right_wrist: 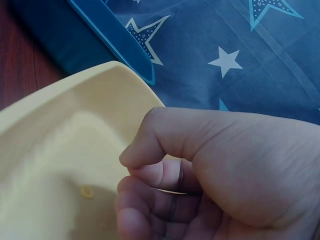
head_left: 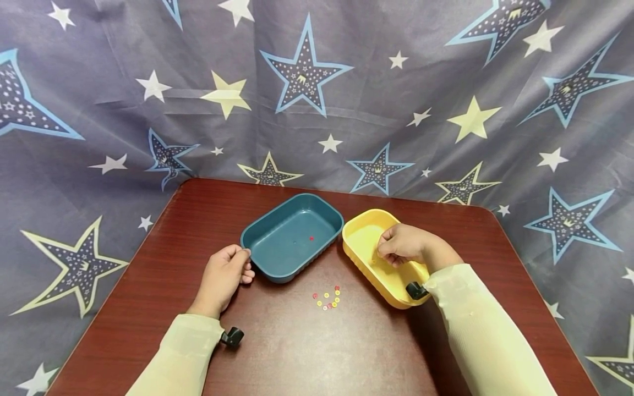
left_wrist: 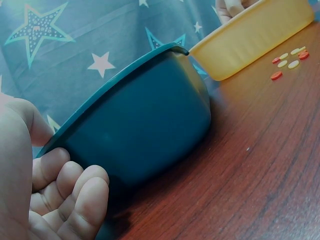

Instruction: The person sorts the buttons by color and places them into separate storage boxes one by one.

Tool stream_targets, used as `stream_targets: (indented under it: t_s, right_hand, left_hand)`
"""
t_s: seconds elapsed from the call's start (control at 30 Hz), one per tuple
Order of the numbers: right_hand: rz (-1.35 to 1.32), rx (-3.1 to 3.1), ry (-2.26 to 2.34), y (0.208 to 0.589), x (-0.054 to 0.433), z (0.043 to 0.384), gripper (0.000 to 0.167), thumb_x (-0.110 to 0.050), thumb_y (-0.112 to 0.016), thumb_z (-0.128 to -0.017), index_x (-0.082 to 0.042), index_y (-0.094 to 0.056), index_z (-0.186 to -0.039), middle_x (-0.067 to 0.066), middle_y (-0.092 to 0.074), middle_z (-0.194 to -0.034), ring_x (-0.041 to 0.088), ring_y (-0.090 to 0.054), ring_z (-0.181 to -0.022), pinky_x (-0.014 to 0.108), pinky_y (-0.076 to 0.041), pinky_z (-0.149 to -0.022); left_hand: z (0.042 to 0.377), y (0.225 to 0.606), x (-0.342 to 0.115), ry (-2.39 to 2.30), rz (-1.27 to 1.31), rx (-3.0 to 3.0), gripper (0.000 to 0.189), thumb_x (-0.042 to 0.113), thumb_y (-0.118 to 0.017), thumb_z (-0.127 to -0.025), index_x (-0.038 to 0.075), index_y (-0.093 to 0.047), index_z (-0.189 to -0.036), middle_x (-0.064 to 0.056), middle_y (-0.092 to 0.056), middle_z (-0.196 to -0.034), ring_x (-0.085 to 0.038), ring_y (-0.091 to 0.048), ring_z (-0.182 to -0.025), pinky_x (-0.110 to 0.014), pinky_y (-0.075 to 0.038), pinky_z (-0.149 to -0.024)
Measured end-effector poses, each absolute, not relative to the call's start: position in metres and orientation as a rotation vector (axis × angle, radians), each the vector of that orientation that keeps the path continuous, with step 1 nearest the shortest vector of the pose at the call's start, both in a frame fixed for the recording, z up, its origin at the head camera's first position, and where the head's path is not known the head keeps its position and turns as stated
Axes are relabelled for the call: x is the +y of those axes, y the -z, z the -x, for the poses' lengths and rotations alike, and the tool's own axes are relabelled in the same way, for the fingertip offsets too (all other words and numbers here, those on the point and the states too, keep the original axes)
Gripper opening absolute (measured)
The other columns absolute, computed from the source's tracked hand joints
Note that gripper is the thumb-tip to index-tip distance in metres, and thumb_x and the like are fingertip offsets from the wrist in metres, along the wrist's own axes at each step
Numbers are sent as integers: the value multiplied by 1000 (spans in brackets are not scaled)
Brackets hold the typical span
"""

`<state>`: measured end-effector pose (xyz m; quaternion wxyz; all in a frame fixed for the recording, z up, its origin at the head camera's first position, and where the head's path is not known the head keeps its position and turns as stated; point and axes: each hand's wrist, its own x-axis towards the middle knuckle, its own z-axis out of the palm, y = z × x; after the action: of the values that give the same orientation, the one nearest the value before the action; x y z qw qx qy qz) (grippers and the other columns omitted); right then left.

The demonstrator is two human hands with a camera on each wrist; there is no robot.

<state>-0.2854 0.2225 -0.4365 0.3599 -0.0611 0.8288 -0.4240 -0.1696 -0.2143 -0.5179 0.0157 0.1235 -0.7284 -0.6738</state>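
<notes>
My left hand [head_left: 225, 278] pinches the near-left rim of a teal plastic bin [head_left: 282, 261], thumb over the edge and fingers against the outer wall. One small red button [head_left: 311, 238] lies inside that bin. Over a yellow plastic bin [head_left: 364, 269] is my right hand [head_left: 403, 245], its fingers curled and thumb tip against the index finger. Nothing shows between those fingertips in the right wrist view. Below them, a small yellow button [right_wrist: 87, 191] appears within the yellow bin. Between the hands, several red, yellow and pale buttons [head_left: 326, 296] are scattered on the table.
The reddish-brown wooden table [head_left: 277, 352] carries both bins, their rims almost meeting at the back. A grey curtain [head_left: 366, 110] printed with stars hangs behind and along the sides. A black wrist camera [head_left: 231, 336] sits on the left sleeve, another camera [head_left: 416, 290] on the right.
</notes>
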Motion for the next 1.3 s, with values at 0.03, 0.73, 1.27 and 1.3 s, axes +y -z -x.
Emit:
stream_targets:
  t_s: [0.03,0.73,1.27,1.3]
  right_hand:
    - [162,2136,1090,436,222,285,9,-3,-67,-89,-8,-65,-82,4,-60,-74,17,-57,-68,27,-56,-64]
    - [302,2224,1061,412,208,272,2,-6,-71,-91,-4,-70,-91,6,-63,-79,20,-62,-74,31,-63,-70]
    - [425,2266,1050,403,194,251,4,-3,-71,-91,-1,-72,-94,3,-64,-78,19,-62,-72,31,-65,-69]
    - [434,2268,1052,403,194,250,4,-3,-71,-90,-1,-73,-94,3,-64,-78,19,-62,-71,31,-65,-69]
  left_hand:
    - [170,519,-215,2093,-384,-2268,33,24,-64,-112,-1,-61,-90,-9,-64,-82,-16,-73,-71,-29,-69,-64]
    - [169,518,-214,2105,-398,-2248,33,25,-66,-112,-1,-63,-92,-6,-65,-80,-15,-71,-70,-28,-68,-63]
    - [170,517,-215,2091,-379,-2262,33,24,-65,-111,0,-62,-89,-6,-65,-79,-15,-72,-70,-28,-69,-63]
    - [170,517,-215,2091,-378,-2261,33,23,-65,-111,0,-62,-88,-6,-65,-79,-15,-72,-70,-28,-69,-63]
